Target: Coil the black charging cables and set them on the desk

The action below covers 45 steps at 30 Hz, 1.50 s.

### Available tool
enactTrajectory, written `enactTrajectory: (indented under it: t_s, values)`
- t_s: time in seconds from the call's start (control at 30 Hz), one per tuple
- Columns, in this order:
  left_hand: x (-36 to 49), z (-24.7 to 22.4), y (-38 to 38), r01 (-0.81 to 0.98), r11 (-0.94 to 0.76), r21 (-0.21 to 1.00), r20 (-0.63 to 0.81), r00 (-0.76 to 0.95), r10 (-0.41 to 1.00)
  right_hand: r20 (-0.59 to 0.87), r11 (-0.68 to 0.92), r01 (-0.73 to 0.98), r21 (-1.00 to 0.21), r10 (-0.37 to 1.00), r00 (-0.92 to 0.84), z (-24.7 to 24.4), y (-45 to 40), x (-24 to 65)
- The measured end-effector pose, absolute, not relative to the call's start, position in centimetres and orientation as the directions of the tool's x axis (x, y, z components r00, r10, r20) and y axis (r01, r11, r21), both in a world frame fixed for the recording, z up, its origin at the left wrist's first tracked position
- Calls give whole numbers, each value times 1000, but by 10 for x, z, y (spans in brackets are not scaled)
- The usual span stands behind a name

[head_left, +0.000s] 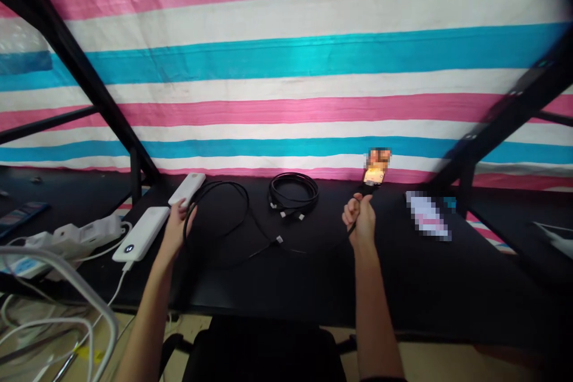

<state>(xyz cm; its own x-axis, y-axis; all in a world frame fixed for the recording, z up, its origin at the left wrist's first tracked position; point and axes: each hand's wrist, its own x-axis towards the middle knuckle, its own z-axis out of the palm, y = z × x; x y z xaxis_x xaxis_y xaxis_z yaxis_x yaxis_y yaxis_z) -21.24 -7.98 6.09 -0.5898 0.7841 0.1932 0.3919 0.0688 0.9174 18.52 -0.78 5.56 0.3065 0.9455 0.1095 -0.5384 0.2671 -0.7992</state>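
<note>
My left hand [179, 225] is closed around a black cable [248, 197], which loops from it over the desk. Its fingertips are beside a white power bank [191, 185]; whether they touch it I cannot tell. A second white power bank [145, 233], with a round dark display and a white lead plugged in, lies left of the hand. My right hand [360, 218] is closed on a black cable near its plug [370, 183]. Just above that plug is an orange-yellow object [378, 164], blurred out. A loose cable plug [279, 239] lies between my hands.
A coiled black cable [294, 192] with several plugs rests at the back of the black desk [277, 292]. On the right lies a blurred whitish item [427, 216]. Far left are a power strip with white chargers [76, 236] and a phone [24, 218]. Black metal bars [85, 77] slant on both sides.
</note>
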Motion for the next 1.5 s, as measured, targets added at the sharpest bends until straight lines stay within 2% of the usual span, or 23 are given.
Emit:
enactTrajectory:
  t_s: [0.03, 0.1, 0.13, 0.2, 0.23, 0.27, 0.3, 0.33, 0.37, 0.4, 0.43, 0.5, 0.73, 0.87, 1.07, 1.17, 1.27, 1.37, 1.43, 1.5]
  values:
    - [-208, 71, -88, 390, 62, 919, 203, -602, 772, 111, 264, -546, -795, 948, 297, 56, -9, 182]
    - [-191, 91, -110, 464, -47, 884, 372, -639, 673, 106, 253, -568, -783, 954, 280, 58, -10, 177]
    - [-178, 99, -122, 537, -113, 836, 471, -596, 650, 101, 246, -581, -776, 957, 270, 59, -11, 175]
    - [-150, 107, -143, 700, -258, 666, 696, -459, 552, 92, 228, -600, -767, 964, 250, 60, -11, 172]
    - [-136, 105, -150, 768, -351, 537, 800, -331, 499, 90, 221, -604, -766, 967, 240, 60, -11, 172]
    - [-124, 100, -154, 816, -436, 378, 840, -104, 533, 90, 217, -605, -766, 968, 233, 61, -12, 172]
    - [-114, 91, -157, 820, -531, 213, 782, 182, 596, 92, 215, -605, -767, 969, 229, 61, -12, 172]
    - [-106, 80, -157, 802, -584, 128, 652, 376, 658, 93, 215, -603, -768, 970, 226, 61, -12, 173]
    - [-100, 67, -155, 800, -588, 118, 501, 464, 731, 95, 215, -604, -768, 970, 224, 61, -12, 174]
    - [-97, 54, -153, 819, -551, 157, 360, 472, 804, 95, 214, -606, -766, 970, 222, 62, -13, 174]
    - [-95, 42, -151, 836, -509, 205, 271, 452, 850, 93, 210, -610, -764, 971, 219, 62, -13, 175]
    - [-95, 24, -147, 861, -426, 278, 202, 382, 902, 74, 193, -623, -758, 975, 212, 63, -13, 174]
    - [-91, -1, -148, 814, -303, 496, 298, 168, 940, 38, 135, -667, -732, 987, 158, 62, -11, 172]
    - [-99, -7, -139, 733, -189, 654, 272, 5, 962, 62, 159, -690, -706, 985, 163, 58, -9, 181]
    - [-149, 19, -131, 653, -82, 753, 251, -170, 953, 133, 252, -734, -631, 967, 218, 56, -10, 199]
    - [-177, 47, -142, 535, 61, 842, 174, -378, 909, 145, 279, -750, -599, 960, 240, 57, -12, 208]
    - [-193, 74, -155, 384, 40, 923, 228, -626, 746, 126, 288, -855, -432, 958, 259, 56, -15, 217]
    - [-192, 89, -163, 226, -176, 958, 284, -828, 484, 135, 242, -964, -112, 965, 227, 54, -19, 228]
    - [-186, 93, -164, 179, -311, 933, 294, -877, 380, 176, 185, -981, 64, 965, 193, 54, -22, 234]
    - [-179, 92, -162, 171, -381, 909, 309, -890, 337, 218, 161, -980, 119, 959, 184, 55, -25, 240]
